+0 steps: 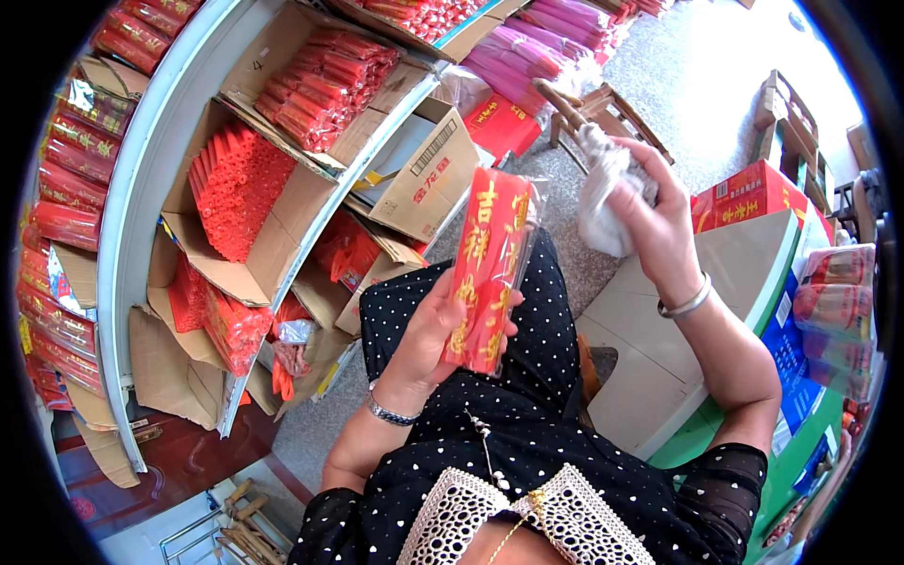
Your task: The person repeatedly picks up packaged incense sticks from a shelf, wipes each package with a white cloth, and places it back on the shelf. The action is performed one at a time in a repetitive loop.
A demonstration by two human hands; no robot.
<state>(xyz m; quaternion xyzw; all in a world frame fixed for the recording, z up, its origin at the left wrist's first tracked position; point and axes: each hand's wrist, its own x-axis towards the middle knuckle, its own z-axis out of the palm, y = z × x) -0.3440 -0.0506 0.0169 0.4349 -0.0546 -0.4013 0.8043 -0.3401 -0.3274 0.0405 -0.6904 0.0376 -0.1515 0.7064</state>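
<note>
My left hand grips the lower part of a pack of red candles, wrapped in clear film with gold characters on it. The pack stands nearly upright in the view, over my lap. Up and to the right of it, my right hand holds a crumpled whitish-grey cloth between thumb and fingers. The cloth and the pack are apart. Some of the fingers of my left hand are hidden behind the pack.
Shelving on the left bears open cardboard boxes of red candles. A printed carton and a wooden stool stand ahead. At right are a light-topped table, a red box and clear-wrapped packs.
</note>
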